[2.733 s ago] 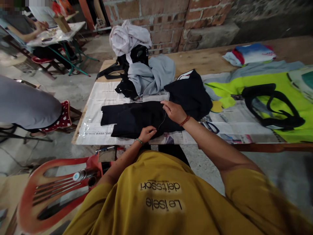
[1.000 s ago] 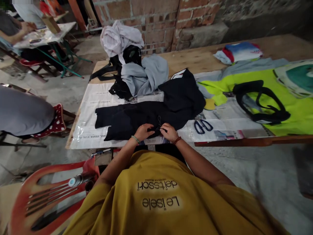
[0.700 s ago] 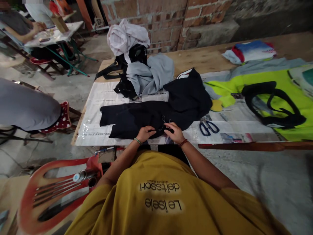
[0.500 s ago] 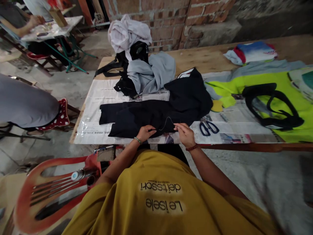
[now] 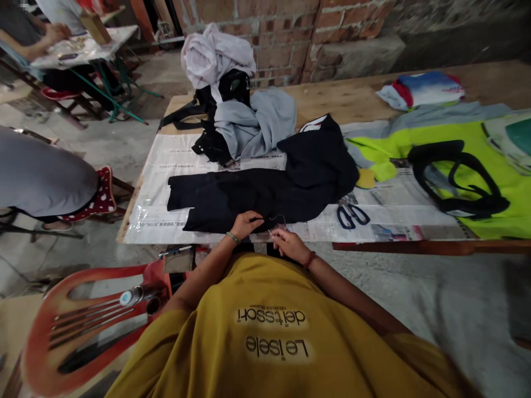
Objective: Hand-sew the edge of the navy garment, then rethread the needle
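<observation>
Dark navy trousers [image 5: 249,190] lie along the front of the table, one end bunched at the right. My left hand [image 5: 246,224] pinches their near edge, thumb and finger closed on the cloth. Close beside it, my right hand [image 5: 288,244] is closed on a thin sewing needle [image 5: 270,232] whose tip points up and left at the cloth. A pale thread [image 5: 281,216] curls in a small loop above my right fingers. Scissors with dark blue handles [image 5: 352,216] rest to the right of the trousers, their blades hidden.
Newspaper under clear plastic [image 5: 145,188] covers part of the wooden table. Grey cloth [image 5: 257,121] and a black bag are piled behind the trousers. A neon yellow garment [image 5: 448,135] with a black strap lies right. A red chair [image 5: 37,326] stands left; other people sit beyond.
My right hand has moved left and toward me, closer to my left hand. The wide thread arc has shrunk to a small loop. My left hand stays in place.
</observation>
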The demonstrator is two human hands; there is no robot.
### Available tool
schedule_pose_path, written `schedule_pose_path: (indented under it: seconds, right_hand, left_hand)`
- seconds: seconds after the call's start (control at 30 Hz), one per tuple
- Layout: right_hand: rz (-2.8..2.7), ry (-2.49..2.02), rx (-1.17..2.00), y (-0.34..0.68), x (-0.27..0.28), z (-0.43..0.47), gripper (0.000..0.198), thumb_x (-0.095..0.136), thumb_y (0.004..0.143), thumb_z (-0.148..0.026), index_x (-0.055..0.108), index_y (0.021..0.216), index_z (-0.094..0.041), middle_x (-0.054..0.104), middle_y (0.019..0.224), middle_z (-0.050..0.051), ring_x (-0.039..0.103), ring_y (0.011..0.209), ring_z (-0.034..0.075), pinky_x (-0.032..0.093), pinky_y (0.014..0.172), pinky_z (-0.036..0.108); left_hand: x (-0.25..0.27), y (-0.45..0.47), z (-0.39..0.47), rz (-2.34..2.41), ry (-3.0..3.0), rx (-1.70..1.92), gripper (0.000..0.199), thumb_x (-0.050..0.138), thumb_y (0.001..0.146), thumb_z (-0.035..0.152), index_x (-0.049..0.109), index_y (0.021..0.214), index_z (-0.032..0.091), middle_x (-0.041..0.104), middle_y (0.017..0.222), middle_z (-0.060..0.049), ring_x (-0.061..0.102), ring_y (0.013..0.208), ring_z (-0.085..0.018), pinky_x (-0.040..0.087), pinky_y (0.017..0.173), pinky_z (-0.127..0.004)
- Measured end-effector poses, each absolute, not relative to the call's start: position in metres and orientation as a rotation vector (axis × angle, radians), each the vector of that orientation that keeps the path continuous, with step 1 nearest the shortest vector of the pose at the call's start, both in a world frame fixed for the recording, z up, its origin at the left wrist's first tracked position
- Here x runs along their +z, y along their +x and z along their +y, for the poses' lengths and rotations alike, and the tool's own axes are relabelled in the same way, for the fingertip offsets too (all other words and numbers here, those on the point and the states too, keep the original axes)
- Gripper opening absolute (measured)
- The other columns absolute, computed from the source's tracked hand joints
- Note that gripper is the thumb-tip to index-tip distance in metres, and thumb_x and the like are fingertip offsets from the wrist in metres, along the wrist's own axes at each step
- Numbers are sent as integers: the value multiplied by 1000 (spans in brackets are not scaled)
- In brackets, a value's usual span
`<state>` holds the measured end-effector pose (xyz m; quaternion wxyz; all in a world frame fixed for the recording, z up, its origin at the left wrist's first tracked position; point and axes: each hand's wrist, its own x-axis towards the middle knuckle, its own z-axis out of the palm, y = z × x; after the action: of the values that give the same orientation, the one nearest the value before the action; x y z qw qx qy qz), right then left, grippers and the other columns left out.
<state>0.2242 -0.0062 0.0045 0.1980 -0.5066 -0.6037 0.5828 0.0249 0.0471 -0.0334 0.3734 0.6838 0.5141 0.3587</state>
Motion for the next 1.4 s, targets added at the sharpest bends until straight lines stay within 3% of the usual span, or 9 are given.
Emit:
schedule_pose_path:
  seconds: [0.13, 0.27, 1.17, 1.4]
  right_hand:
    - [-1933, -1472, 1191, 210, -9, 6, 16, 44, 87, -23, 58, 81, -18, 56, 58, -3, 52, 55, 11, 38, 57, 22]
    - [-1996, -1501, 1012, 206, -12, 13, 16, 44, 87, -19, 60, 83, -17, 61, 64, 0, 55, 63, 13, 38, 63, 23]
    - [-2055, -1661, 814, 187, -15, 23, 21, 41, 89, -22, 61, 90, -17, 68, 78, 7, 60, 73, 17, 36, 65, 25]
    - [-1966, -1633, 937, 184, -14, 30, 20, 42, 89, -22, 61, 88, -18, 66, 73, 5, 60, 68, 16, 39, 64, 25]
  left_hand:
    - [-37, 25, 46, 1297, 1775, 983, 6, 68, 76, 21, 73, 79, 18, 71, 80, -2, 63, 75, -12, 51, 75, -24]
    - [-39, 24, 46, 1281, 1799, 1028, 6, 68, 77, 22, 72, 79, 18, 70, 79, -2, 64, 74, -12, 51, 73, -24]
    - [-44, 23, 45, 1226, 1871, 1052, 7, 66, 79, 19, 73, 80, 19, 70, 78, -2, 64, 73, -11, 51, 72, -24]
    - [-42, 22, 44, 1226, 1870, 1045, 9, 64, 80, 22, 72, 82, 19, 69, 80, -2, 63, 76, -12, 51, 73, -24]
